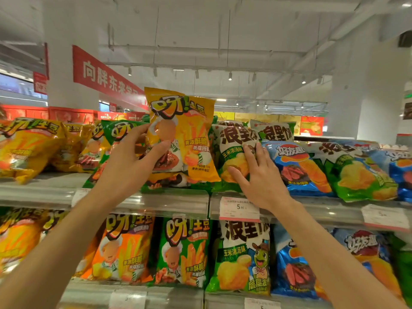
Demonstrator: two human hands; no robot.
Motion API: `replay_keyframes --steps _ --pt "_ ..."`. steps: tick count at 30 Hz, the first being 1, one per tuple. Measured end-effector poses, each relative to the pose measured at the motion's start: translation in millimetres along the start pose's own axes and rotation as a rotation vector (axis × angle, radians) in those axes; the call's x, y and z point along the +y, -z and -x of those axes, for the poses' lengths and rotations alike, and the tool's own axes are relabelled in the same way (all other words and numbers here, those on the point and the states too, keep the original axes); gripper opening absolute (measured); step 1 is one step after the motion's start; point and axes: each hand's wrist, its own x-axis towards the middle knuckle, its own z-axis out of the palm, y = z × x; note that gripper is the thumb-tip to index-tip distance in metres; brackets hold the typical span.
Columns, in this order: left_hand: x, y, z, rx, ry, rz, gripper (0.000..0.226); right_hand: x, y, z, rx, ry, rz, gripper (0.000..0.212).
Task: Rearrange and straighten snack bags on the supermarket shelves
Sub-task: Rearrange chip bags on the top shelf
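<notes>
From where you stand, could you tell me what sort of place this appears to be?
Most likely a supermarket snack aisle: snack bags such as the yellow bag fill tiered shelves, a price tag is clipped to the shelf edge, and a red banner hangs overhead.

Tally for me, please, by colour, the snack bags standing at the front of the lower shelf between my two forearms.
Orange foil snack bag: 1
Green foil snack bag: 1
White-and-green foil snack bag: 1
Blue foil snack bag: 1
Total: 4
</notes>
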Motion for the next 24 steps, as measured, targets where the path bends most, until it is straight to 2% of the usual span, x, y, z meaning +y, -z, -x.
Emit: replay_keyframes --steps 4,7,12,17,24 --pt "-0.6 -4.0 4.3 0.018 -0.017 0.053 0.066 1.8 -1.2 -1.4 -0.001 -0.003 0.021 0.088" --pt "-3.0 -2.1 9.0 0.022 -0.011 0.101 0.059 -6.0 1.9 3.0 0.057 -0.051 0.004 0.086" --pt "-22.4 14.9 11.4 -0.036 -0.032 0.219 0.069 -37.8 9.5 29.9 0.206 -0.162 -0.305 0.075" --pt "-53.3 45.8 17.8 -0.068 -0.046 0.306 0.073 -78.3 17.7 68.6 0.317 -0.282 -0.391 0.058" --pt "-91.4 93.1 49.0 -0.099 -0.001 0.32 0.073 -133.4 8.7 124.3 0.247 -0.401 -0.607 0.028"
